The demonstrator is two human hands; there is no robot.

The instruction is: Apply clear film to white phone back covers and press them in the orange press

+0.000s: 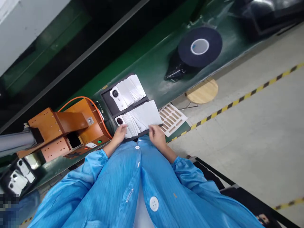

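**Fanned white panels [148,114] being tended at their edges**

In the near compartment of the black tray [109,103], a fan of thin panels is being presented, overlapping, with a round dark camera ring [119,121] showing at its left end. In the far compartment, a second stack [131,90] is being kept.

By the left hand [120,134], the near edge beside that ring is being touched with bent fingers; whether a panel is being pinched cannot be told. By the right hand [157,136], the fan's near right corner is being met with curled fingers, their grasp likewise being hidden.

Each panel is being judged light, stiff and smooth, likely slippery against its neighbours, with scratching and chipped corners being feared. Opposite long edges are being favoured for the hold, the ring and glossy face being spared.
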